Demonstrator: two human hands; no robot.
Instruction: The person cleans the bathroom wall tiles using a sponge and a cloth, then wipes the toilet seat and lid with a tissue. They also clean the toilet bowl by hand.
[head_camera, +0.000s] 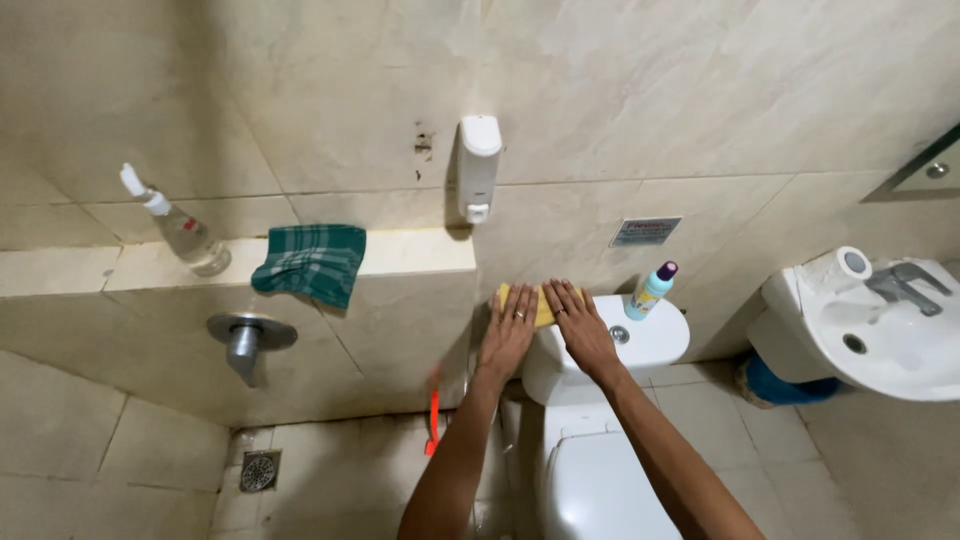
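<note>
Currently, the yellow cloth (541, 303) lies on the left end of the cistern lid (650, 340), pressed under both hands. Your left hand (510, 330) and right hand (578, 322) rest flat on it, fingers spread, gripping nothing. Keep both palms down and the pressure even so the cloth does not bunch. Just right of your right hand stands a cleaner bottle (651, 290); avoid knocking it. Below your wrists is the toilet seat (600, 490); well left, a green towel (311, 260).
</note>
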